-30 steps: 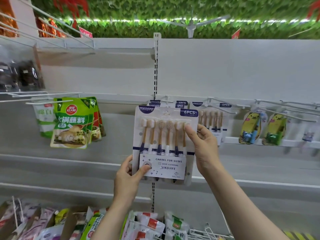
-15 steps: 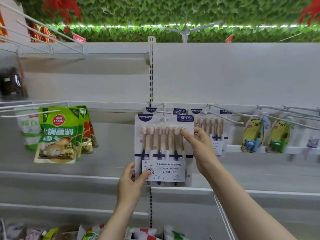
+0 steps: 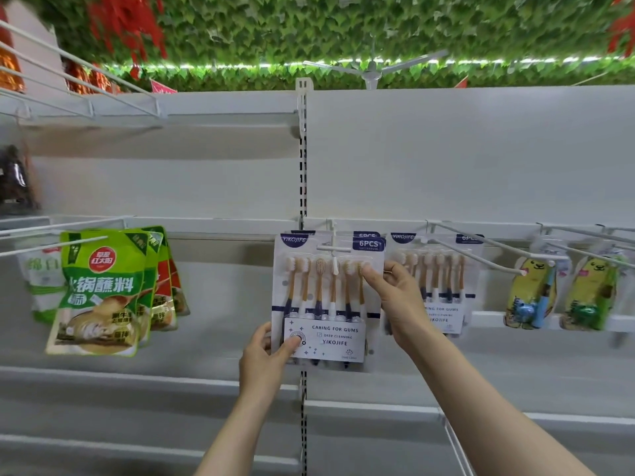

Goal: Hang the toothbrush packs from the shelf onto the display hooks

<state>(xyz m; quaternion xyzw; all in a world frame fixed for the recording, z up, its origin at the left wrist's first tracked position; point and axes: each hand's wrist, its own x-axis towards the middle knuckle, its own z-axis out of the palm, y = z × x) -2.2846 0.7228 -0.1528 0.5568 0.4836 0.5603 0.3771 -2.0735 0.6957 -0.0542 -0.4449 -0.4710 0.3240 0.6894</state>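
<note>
My left hand [image 3: 264, 359] pinches the lower-left corner of the toothbrush pack [image 3: 328, 297], thumb on the front label. My right hand [image 3: 400, 300] grips its right edge, fingers curled behind, thumb near the brush heads. Pack sits upright between both hands, its top slot at the display hook [image 3: 332, 242], w/ more packs [image 3: 369, 236] behind it. Just right of my right hand: second hook [image 3: 476, 254] w/ hung packs [image 3: 443, 280]. Bare back panel [image 3: 446, 159] above; sauce pouches [image 3: 99, 290] well left of left hand.
</note>
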